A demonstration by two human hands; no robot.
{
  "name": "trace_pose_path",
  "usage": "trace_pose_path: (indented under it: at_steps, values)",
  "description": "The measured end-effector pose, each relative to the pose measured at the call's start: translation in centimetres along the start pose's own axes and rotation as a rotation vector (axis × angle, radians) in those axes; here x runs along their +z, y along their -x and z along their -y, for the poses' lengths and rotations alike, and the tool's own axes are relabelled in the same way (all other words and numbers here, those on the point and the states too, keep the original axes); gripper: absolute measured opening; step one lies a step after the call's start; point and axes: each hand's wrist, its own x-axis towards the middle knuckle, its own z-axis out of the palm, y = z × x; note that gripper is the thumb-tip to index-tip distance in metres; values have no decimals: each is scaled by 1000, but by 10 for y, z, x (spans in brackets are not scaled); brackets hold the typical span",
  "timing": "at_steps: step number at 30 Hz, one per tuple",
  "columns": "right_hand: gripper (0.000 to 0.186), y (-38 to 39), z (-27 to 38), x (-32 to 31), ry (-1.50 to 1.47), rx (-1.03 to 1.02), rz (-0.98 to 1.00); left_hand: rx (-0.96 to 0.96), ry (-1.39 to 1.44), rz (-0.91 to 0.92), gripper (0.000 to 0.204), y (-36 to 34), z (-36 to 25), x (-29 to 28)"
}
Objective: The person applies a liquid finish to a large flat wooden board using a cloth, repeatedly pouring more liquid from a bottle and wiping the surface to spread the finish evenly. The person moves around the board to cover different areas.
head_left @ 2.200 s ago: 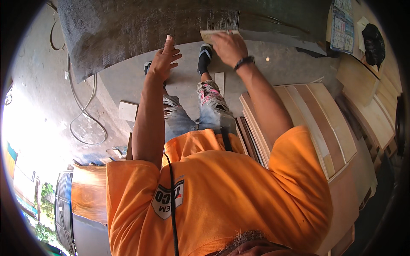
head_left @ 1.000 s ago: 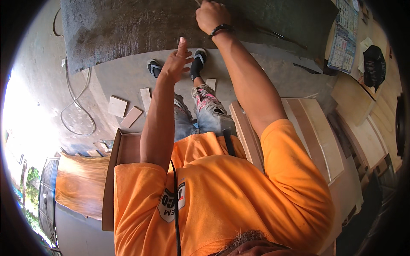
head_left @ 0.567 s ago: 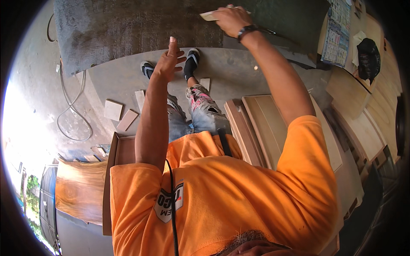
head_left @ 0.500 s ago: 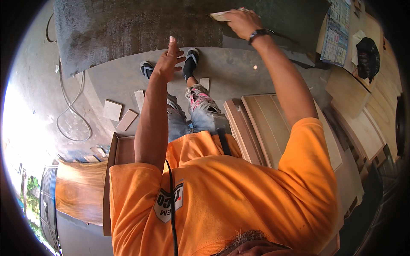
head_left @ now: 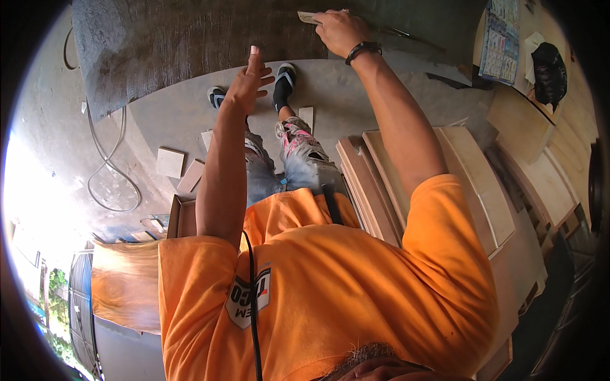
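A large dark board (head_left: 190, 44) with a streaky, wet-looking brown surface lies across the top of the view. My right hand (head_left: 343, 32) is over it, the wrist in a dark band. Its fingers are closed on a thin, flat, pale spreader-like piece (head_left: 307, 17), whose left edge sticks out toward the board. Part of that piece is hidden by my fingers. My left hand (head_left: 250, 82) is held at the board's near edge, thumb up and fingers apart, with nothing in it. A thin dark stick-like tool (head_left: 413, 38) lies on the board to the right of my right hand.
Wooden panels (head_left: 406, 184) are stacked at my right. Beyond them, a black bag (head_left: 548, 75) and a printed sheet (head_left: 502, 41) lie on pale boards. Small wood offcuts (head_left: 170, 162) and a looped hose or cable (head_left: 136, 197) are on the concrete floor at left.
My right hand has moved left over the board with the pale piece. My left hand has risen slightly and stays open. The view has shifted a little.
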Motion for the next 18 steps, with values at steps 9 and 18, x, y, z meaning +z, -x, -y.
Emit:
trace_pose_path:
  at_steps: [9, 18]
  values:
    - [14, 97, 19, 29, 7, -78, -70, -12, -4, -2, 111, -8, 4, 0]
    - [28, 132, -13, -37, -449, 197, -230, -1, -28, -27, 106, 7, -2, 1]
